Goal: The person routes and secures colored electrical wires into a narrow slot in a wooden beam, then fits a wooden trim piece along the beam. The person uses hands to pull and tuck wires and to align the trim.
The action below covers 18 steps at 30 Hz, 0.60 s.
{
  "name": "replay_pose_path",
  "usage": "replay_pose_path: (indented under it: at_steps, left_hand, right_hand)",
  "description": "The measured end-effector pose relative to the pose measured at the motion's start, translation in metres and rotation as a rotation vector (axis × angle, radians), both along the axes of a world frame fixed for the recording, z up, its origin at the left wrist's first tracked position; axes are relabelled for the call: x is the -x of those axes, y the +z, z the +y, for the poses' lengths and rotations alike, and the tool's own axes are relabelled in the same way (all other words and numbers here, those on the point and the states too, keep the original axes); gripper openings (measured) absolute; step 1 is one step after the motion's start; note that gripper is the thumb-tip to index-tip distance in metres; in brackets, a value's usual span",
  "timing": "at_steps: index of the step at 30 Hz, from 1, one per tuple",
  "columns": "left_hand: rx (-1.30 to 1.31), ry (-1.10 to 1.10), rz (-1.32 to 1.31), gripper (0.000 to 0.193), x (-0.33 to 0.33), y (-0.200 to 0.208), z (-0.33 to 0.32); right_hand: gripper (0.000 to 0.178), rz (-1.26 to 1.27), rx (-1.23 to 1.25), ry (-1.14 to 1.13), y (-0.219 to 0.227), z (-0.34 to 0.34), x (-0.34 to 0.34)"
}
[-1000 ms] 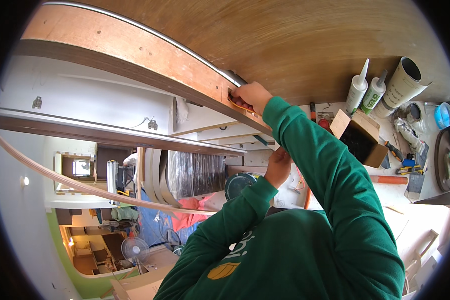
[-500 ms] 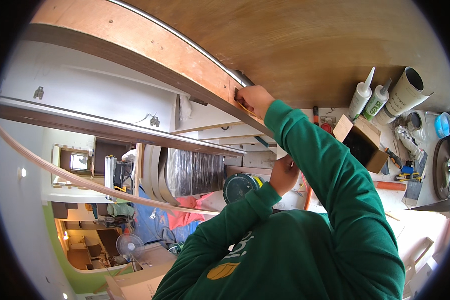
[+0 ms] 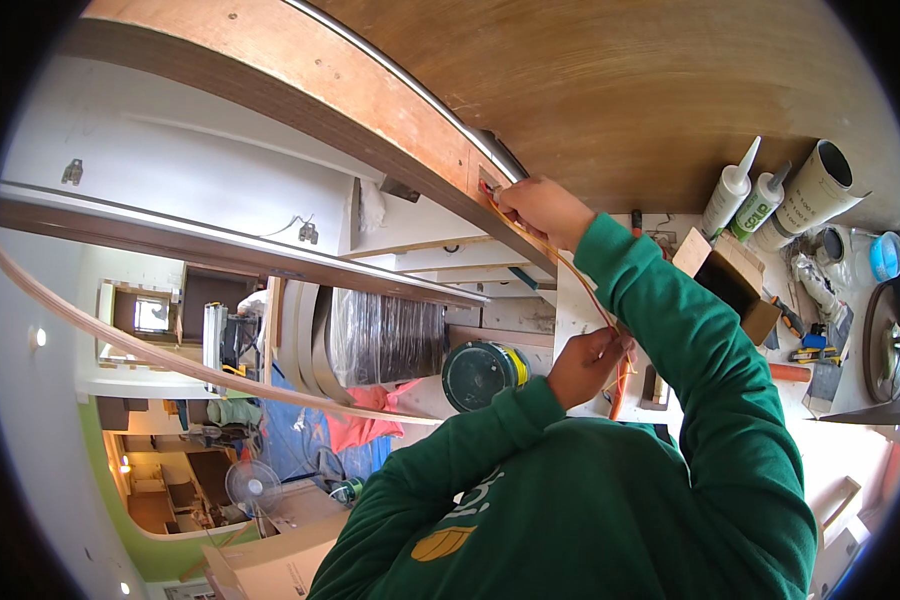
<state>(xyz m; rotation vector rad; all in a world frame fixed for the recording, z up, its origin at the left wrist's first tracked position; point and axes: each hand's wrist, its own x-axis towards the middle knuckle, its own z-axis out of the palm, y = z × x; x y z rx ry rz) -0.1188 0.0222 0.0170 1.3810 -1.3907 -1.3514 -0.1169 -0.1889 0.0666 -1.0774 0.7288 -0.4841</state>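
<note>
A thin strand of red and yellowish wire (image 3: 592,291) runs from a small cutout (image 3: 487,187) in the light wooden board (image 3: 370,98) down to my left hand. Beside the cutout, my right hand (image 3: 548,210) is closed, with its fingertips pinching the wire. Lower down, in front of my chest, my left hand (image 3: 587,366) pinches the same wire between thumb and fingers. More of the orange-red wire (image 3: 622,383) hangs below that hand. My right forearm crosses over part of the work surface and hides what lies under it.
Right of my arm are sealant tubes (image 3: 727,200), a cardboard roll (image 3: 815,190), an open cardboard box (image 3: 735,285), a screwdriver (image 3: 788,315) and a blue bowl (image 3: 885,253). A dark green bucket (image 3: 477,377) stands left of my hand. A curved wooden strip (image 3: 170,355) spans the left.
My right hand has drawn back from the cutout, toward the right. The wire now shows stretched between both hands. My left hand has shifted slightly right and down.
</note>
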Motion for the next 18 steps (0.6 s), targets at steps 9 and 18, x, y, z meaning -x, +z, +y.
replay_pose_path:
  at_steps: [9,18]
  left_hand:
    - [0.026,-0.067,-0.133,0.024,-0.003,0.015,0.000]
    - [0.023,-0.049,0.131,0.024,0.002,-0.011,-0.022]
  right_hand:
    - [0.022,0.027,-0.199,-0.016,0.018,0.005,0.001]
    - [0.024,0.343,0.651,0.150,0.004,-0.018,-0.010]
